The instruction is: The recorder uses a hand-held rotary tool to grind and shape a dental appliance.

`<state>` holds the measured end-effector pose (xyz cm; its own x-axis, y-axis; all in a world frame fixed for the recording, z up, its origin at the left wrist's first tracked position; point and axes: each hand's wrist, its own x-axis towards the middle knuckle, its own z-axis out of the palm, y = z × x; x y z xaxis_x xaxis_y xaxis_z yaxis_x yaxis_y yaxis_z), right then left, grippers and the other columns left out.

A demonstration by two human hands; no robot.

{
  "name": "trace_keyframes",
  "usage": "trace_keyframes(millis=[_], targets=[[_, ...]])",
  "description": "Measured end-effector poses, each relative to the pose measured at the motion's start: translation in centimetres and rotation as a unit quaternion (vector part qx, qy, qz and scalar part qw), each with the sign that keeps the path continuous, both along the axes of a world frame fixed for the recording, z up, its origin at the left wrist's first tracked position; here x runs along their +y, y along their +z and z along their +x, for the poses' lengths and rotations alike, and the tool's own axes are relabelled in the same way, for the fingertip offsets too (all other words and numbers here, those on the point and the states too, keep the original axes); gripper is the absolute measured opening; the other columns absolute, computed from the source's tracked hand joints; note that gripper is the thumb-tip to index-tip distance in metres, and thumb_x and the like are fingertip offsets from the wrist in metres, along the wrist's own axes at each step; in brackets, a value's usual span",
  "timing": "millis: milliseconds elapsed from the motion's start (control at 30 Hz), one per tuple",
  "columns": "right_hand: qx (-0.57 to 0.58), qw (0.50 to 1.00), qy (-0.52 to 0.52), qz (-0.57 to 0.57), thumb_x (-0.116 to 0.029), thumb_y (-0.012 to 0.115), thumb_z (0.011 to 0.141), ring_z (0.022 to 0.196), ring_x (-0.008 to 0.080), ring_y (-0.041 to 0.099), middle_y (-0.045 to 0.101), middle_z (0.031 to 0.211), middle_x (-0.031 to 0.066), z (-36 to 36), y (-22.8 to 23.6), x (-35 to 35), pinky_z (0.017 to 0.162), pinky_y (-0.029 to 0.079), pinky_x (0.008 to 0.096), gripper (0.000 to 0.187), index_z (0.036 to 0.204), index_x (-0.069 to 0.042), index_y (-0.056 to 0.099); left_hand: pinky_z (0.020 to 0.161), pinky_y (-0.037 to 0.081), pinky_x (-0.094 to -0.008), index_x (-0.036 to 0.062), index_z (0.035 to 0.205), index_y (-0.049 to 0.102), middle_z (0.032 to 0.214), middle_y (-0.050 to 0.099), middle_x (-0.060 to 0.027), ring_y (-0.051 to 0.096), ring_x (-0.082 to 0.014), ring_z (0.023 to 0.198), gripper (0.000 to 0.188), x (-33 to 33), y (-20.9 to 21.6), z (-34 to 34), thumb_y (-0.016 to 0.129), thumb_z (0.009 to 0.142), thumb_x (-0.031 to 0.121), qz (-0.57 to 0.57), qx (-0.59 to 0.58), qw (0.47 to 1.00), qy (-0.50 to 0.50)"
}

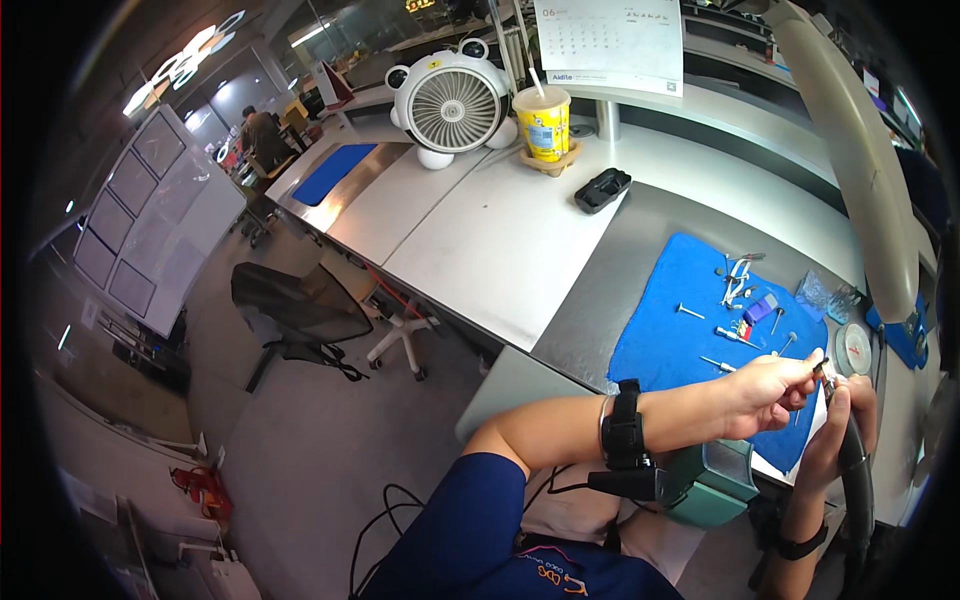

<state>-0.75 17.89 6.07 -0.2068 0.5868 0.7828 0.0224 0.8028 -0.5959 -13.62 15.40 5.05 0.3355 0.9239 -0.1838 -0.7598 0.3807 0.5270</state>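
Observation:
At the right of the head view, my two hands meet above a blue cloth. My left hand [778, 392] is closed in a pinch on a small dark-tipped piece [822, 366], too small to name. My right hand [840, 430] is closed around a dark, slim handpiece [832, 388] with a metallic end, right beside the left fingertips. A thick black hose [856, 480] runs down alongside the right hand. On the blue cloth [650, 330] lie several thin-shanked rotary bits [690, 312], a purple block [761, 307] and a small red-and-yellow piece [744, 330].
A round clear container [854, 350] stands beyond my hands. A thick pale arm [860, 170] hangs over the right side. Farther back are a black tray [602, 190], a yellow cup [543, 125] and a white fan [452, 108]. Below my left forearm is a green box [712, 490].

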Motion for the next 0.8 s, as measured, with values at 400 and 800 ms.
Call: trace_keyframes(millis=[400, 800], targets=[[0.014, 0.999, 0.027, -0.013, -0.006, 0.050, 0.079, 0.059, 0.0088, 0.040, 0.046, 0.065, 0.0039, -0.4, 1.2, -1.2, 0.054, 0.031, 0.0228, 0.006, 0.075, -0.001, 0.050, 0.040, 0.026, -0.0135, 0.0089, 0.082, 0.050, 0.068, 0.042, 0.0053, 0.036, -0.0032, 0.061, 0.025, -0.3, -0.8, -0.2, 0.045, 0.088, 0.033, 0.010, -0.021, 0.999, -0.029], [0.053, 0.995, 0.082, -0.033, 0.000, 0.055, 0.076, 0.060, 0.0091, 0.048, 0.053, 0.069, 0.0066, 0.6, 1.9, -0.5, 0.053, 0.037, 0.0204, 0.004, 0.080, 0.000, 0.054, 0.044, 0.028, -0.0134, 0.0084, 0.095, 0.051, 0.075, 0.043, 0.0051, 0.036, -0.0047, 0.067, 0.020, -0.8, 0.2, -0.8, 0.048, 0.087, 0.026, 0.014, -0.081, 0.995, -0.064]])
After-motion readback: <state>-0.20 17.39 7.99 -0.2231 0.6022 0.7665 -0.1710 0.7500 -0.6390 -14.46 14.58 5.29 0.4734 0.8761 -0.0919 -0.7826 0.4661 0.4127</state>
